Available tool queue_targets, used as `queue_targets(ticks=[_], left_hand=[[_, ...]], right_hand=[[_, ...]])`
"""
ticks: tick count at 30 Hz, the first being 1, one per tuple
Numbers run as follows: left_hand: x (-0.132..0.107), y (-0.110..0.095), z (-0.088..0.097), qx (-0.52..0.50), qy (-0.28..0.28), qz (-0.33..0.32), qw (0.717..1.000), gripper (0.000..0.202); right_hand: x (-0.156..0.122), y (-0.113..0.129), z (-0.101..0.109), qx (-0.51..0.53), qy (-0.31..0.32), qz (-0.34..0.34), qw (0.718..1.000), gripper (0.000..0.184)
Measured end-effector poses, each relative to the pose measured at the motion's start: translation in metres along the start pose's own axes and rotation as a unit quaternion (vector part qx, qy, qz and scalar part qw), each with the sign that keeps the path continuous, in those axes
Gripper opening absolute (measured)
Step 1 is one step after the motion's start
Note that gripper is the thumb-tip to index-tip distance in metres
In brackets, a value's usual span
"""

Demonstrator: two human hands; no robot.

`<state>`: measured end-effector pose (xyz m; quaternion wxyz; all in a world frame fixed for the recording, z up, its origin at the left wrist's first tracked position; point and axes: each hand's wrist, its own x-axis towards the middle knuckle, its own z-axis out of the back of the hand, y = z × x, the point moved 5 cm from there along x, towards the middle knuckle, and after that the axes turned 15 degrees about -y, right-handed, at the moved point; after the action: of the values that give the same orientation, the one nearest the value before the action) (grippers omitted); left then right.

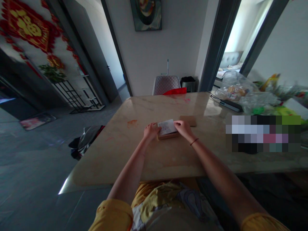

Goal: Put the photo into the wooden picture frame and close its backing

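A pale printed card or thin stack of cards point(167, 127) lies on a small wooden block point(167, 135) near the middle of a beige marble table point(115, 157). My left hand point(151, 131) holds the card's left edge, and my right hand point(183, 128) holds its right edge. The fingers hide parts of both edges. Just beyond my right hand, a flat brown square piece point(188, 120) lies on the table, apart from the block.
Clear plastic bags with bread point(234, 90) and a dark flat device point(231, 106) sit on the table's far right. A red item point(175, 91) lies beyond the far edge, before a quilted chair point(166, 85). Dark clothing point(86, 141) lies on the floor left.
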<state>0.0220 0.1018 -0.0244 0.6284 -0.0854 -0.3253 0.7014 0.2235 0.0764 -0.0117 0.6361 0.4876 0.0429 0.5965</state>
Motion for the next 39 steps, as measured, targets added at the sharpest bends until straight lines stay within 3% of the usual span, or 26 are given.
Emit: queue_targets(ticks=[5, 11, 17, 24, 31, 39], left_hand=[[0.002, 0.002, -0.003, 0.003, 0.005, -0.003, 1.0, 0.049], [0.002, 0.003, -0.003, -0.004, 0.006, -0.006, 1.0, 0.053], [0.0, 0.001, -0.002, 0.01, 0.007, -0.008, 1.0, 0.051], [-0.001, -0.001, -0.001, 0.012, 0.011, -0.008, 1.0, 0.051], [-0.006, -0.007, -0.001, 0.014, 0.013, -0.006, 1.0, 0.048], [-0.007, -0.007, -0.001, 0.017, 0.011, -0.007, 1.0, 0.045]], right_hand=[[0.001, 0.004, 0.002, -0.037, -0.011, 0.057, 0.998, 0.02], [0.007, -0.008, 0.009, -0.018, 0.017, -0.027, 0.999, 0.015], [0.009, -0.016, 0.006, 0.027, 0.079, -0.041, 0.996, 0.009], [0.005, -0.013, 0.004, 0.011, 0.056, -0.033, 0.998, 0.011], [0.002, -0.004, 0.005, -0.066, 0.025, 0.023, 0.997, 0.015], [-0.005, 0.002, 0.003, -0.131, -0.003, 0.009, 0.991, 0.021]])
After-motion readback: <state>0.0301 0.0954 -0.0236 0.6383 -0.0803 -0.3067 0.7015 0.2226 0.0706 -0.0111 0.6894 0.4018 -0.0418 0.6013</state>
